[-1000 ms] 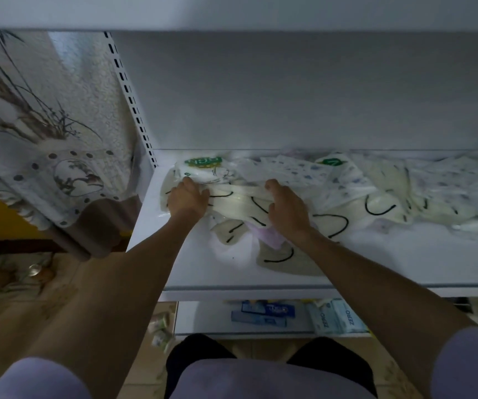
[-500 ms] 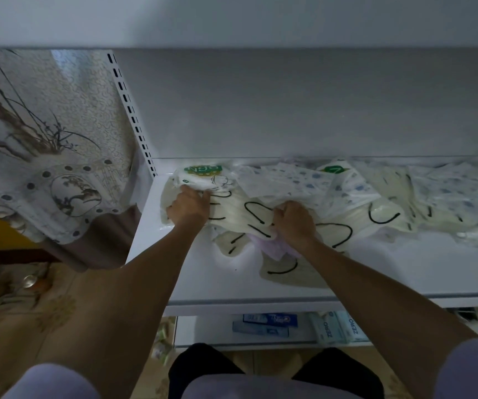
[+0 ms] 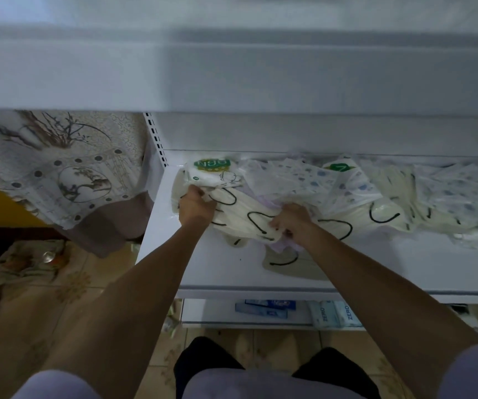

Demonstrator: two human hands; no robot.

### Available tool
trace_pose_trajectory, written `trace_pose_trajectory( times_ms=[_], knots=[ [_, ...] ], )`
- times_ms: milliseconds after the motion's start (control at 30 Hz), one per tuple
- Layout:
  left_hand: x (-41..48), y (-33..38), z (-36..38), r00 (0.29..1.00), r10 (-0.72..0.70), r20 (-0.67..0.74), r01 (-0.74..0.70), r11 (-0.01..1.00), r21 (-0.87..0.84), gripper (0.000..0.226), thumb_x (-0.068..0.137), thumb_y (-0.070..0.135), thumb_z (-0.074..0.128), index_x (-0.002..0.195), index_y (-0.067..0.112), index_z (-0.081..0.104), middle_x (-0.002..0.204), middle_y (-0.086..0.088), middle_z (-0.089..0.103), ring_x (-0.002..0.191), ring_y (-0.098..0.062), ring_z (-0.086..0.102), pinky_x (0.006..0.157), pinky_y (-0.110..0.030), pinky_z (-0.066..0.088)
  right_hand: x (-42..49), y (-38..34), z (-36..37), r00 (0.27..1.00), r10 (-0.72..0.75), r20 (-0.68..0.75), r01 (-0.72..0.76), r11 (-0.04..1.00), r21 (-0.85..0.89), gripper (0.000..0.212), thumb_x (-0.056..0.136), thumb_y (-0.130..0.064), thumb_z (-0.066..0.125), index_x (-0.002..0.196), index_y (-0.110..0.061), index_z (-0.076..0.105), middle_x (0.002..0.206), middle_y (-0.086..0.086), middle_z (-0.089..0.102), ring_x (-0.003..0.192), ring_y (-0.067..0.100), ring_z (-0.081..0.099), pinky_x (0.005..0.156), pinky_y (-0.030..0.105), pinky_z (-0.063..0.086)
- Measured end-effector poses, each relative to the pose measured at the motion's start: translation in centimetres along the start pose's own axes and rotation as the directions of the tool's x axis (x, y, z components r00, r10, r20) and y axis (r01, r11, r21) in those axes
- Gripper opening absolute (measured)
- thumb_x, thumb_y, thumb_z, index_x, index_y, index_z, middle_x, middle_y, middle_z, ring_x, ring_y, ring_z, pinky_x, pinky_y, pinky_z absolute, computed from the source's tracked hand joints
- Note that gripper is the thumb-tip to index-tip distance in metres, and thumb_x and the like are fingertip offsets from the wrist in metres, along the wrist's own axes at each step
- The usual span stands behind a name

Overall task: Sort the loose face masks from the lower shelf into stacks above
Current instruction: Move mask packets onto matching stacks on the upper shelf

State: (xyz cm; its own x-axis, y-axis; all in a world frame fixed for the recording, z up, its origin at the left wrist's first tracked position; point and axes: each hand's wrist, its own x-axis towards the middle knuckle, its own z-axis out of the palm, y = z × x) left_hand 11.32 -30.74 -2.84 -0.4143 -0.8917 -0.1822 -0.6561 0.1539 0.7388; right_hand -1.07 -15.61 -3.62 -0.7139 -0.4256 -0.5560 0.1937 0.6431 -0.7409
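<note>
Loose cream face masks with black ear loops lie in clear wrappers on the white lower shelf. My left hand grips the left end of a bunch of them, just below a pack with a green label. At the bunch's right end my right hand grips it, with a lilac mask peeking out beneath. More patterned and cream masks are spread to the right. The upper shelf's front edge runs across above; its top is hidden.
A slotted upright bounds the shelf on the left, with a patterned curtain beyond it. Below the lower shelf sit blue boxes and ZERO packs. Tiled floor lies underneath.
Both hands have gathered the cream masks and drawn them slightly toward the shelf front. The view has tilted up, showing more of the upper shelf's edge.
</note>
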Motion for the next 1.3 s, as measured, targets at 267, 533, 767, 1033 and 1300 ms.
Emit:
trace_pose_trajectory(
  times_ms=[267,533,767,1033,1300],
  knots=[
    [-4.0,-2.2,-2.7,0.976,-0.149,0.160,0.185,0.953,-0.238,0.044,0.079,0.013,0.070,0.120,0.006,0.056,0.115,-0.011,0.061,0.103,-0.027,0.058,0.090,-0.033,0.047,-4.3,1.6,0.4,0.988,-0.155,-0.006,0.150,0.966,-0.212,0.076,0.082,-0.001,0.063,0.147,-0.010,0.023,0.135,0.014,0.047,0.109,0.022,0.050,0.076,0.020,0.038],
    [-7.1,-6.3,-5.3,0.998,-0.023,0.053,0.032,0.983,-0.183,0.026,0.072,0.009,0.075,0.068,0.020,0.052,0.074,0.002,0.058,0.074,-0.017,0.054,0.064,-0.026,0.043,-5.5,2.8,1.9,0.953,-0.296,-0.061,0.289,0.951,-0.111,0.024,0.076,-0.003,0.071,0.071,-0.003,0.048,0.069,-0.001,0.042,0.070,0.016,0.042,0.053,0.018,0.031],
    [-10.5,-9.6,-3.9,0.999,-0.020,-0.036,0.017,0.998,-0.062,0.047,0.076,0.018,0.074,0.113,0.009,0.046,0.096,-0.002,0.051,0.092,-0.019,0.047,0.077,-0.027,0.038,-6.5,5.7,3.5,0.889,-0.456,-0.033,0.445,0.880,-0.168,0.052,0.078,0.002,0.061,0.126,-0.010,0.048,0.116,0.007,0.056,0.101,0.020,0.053,0.077,0.024,0.042],
    [-9.9,-10.8,-3.6,0.998,0.001,-0.062,0.001,0.999,0.040,0.016,0.094,0.014,0.047,0.102,0.003,0.056,0.099,-0.019,0.064,0.094,-0.034,0.058,0.078,-0.033,0.044,-6.8,4.3,4.0,0.906,-0.375,-0.197,0.370,0.927,-0.062,0.080,0.080,0.004,0.054,0.149,-0.021,0.023,0.079,-0.002,0.054,0.081,0.020,0.053,0.075,0.030,0.045],
    [-10.3,-7.9,-6.5,0.983,0.140,0.121,-0.120,0.980,-0.161,0.006,0.097,0.010,0.043,0.102,0.012,0.045,0.089,-0.018,0.063,0.063,-0.021,0.067,0.052,-0.025,0.051,-11.6,2.1,1.7,0.893,-0.276,-0.356,0.330,0.939,0.101,0.015,0.082,-0.009,0.067,0.096,-0.008,0.063,0.076,0.008,0.058,0.071,0.020,0.055,0.069,0.027,0.042]
  ],
)
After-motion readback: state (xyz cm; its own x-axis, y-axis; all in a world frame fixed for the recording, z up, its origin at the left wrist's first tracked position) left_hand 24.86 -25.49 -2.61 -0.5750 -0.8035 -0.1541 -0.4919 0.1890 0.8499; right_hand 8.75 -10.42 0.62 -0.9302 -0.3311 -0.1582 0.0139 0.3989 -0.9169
